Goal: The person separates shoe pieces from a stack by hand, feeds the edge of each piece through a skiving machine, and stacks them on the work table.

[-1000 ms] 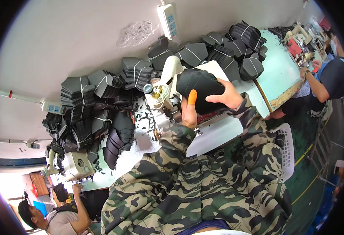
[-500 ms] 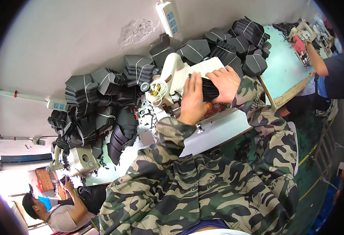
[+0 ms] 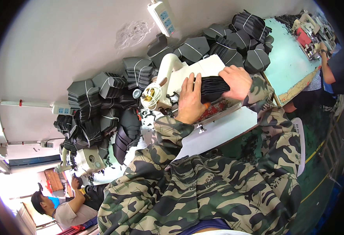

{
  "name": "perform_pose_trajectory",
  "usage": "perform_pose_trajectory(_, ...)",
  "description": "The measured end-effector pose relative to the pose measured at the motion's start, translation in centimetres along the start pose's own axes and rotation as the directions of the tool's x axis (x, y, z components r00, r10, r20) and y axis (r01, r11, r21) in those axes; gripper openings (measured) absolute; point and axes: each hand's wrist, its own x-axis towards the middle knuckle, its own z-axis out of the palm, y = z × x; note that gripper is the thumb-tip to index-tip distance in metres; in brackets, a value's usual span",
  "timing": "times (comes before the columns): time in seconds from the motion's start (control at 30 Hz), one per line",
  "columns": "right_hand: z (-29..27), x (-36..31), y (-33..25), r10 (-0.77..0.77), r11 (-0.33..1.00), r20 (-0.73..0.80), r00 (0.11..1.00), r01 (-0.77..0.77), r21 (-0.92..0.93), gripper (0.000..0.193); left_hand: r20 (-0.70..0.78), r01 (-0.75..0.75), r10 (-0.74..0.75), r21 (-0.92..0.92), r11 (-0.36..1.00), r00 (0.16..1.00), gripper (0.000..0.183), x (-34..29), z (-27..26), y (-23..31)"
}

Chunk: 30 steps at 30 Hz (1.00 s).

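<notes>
A stack of thin black sheet pieces (image 3: 214, 87) is held between my two hands on top of a cream-coloured sewing machine (image 3: 176, 80). My left hand (image 3: 191, 102) lies against the stack's left end, its fingers long and close together, thumb by an orange part. Around the right end curls my right hand (image 3: 237, 82), fingers over the top edge. The stack's edges face up between the hands. A coil of pale cord (image 3: 151, 97) hangs on the machine's left end, beside the left hand.
Banded bundles of dark grey pieces (image 3: 195, 49) line the wall. A white board (image 3: 219, 131) lies in front of the machine. At the right is a pale green table (image 3: 287, 58) with a person at another machine. Another person (image 3: 76, 209) works at lower left.
My right hand has moved right and the left slightly left, so more of the black stack shows between them. The view has shifted slightly; the co-worker's arm at the right has moved.
</notes>
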Motion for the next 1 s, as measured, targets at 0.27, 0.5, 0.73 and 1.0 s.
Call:
perform_pose_trajectory(0.27, 1.1, -0.4, 1.7, -0.080, 0.968, -0.347, 0.935, 0.156, 0.198, 0.078, -0.068, 0.009, -0.008, 0.013, 1.000, 0.998, 0.098, 1.1, 0.7, -0.4)
perform_pose_trajectory(0.5, 0.5, -1.2, -1.0, -0.146, 0.983, -0.235, 0.961, 0.115, -0.140, 0.064, -0.130, -0.130, 0.131, 0.013, 0.991, 0.983, 0.095, 1.4, 0.5, 0.8)
perform_pose_trajectory(0.73, 5.9, -9.5, 10.5, 0.279, 0.086, -0.019, 0.960, -0.006, 0.996, 0.046, -0.145, -0.162, 0.124, -0.291, 0.943, 0.982, 0.069, -10.1, -2.0, -0.4)
perform_pose_trajectory(1.0, 19.2, -9.6, 16.4, 0.497, 0.254, 0.232, 0.836, -0.396, 0.882, 0.058, -0.052, 0.372, -0.369, 0.072, 0.926, 0.928, 0.028, -25.2, 1.1, -14.9)
